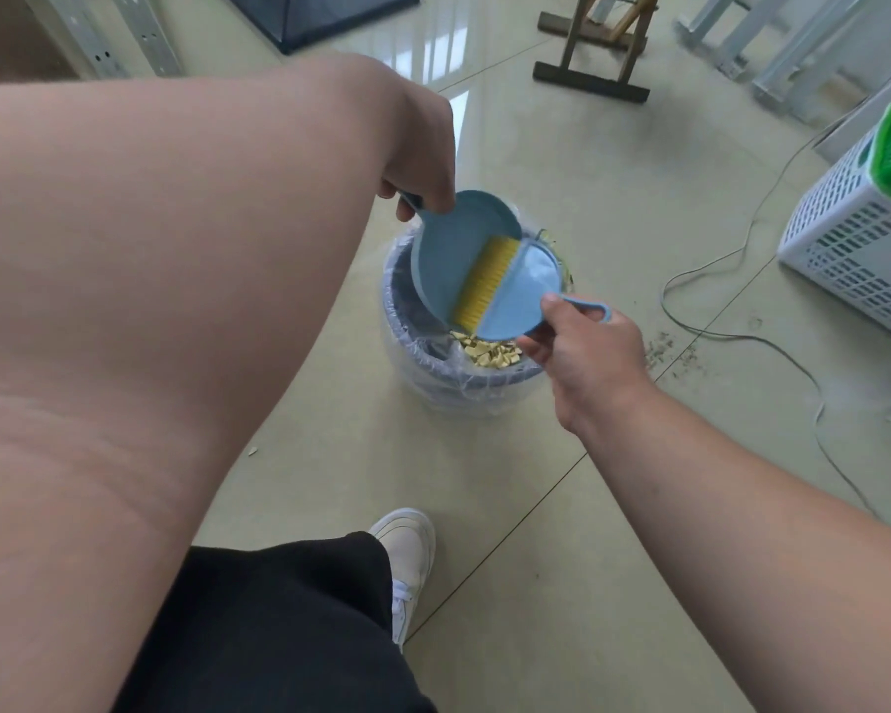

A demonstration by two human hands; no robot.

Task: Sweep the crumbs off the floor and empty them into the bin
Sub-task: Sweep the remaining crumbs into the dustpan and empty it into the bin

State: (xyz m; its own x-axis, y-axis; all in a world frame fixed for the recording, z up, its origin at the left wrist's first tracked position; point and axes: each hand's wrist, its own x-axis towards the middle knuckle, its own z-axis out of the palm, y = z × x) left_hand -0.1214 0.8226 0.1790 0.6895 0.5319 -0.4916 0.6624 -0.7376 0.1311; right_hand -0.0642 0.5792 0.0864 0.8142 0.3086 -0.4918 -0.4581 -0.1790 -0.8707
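- Both tools hang over the bin [423, 352]: our left hand [423, 167] grips the dustpan [448, 249] handle, tilted down into it.
- Our right hand [582, 347] grips the brush [510, 295], bristles across the pan.
- Crumbs [489, 352] lie in the bin, directly below the pan's lip.

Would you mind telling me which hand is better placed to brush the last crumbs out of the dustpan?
Right hand: it holds the brush, whose bristles lie against the dustpan, tilted over the bin by the left hand.
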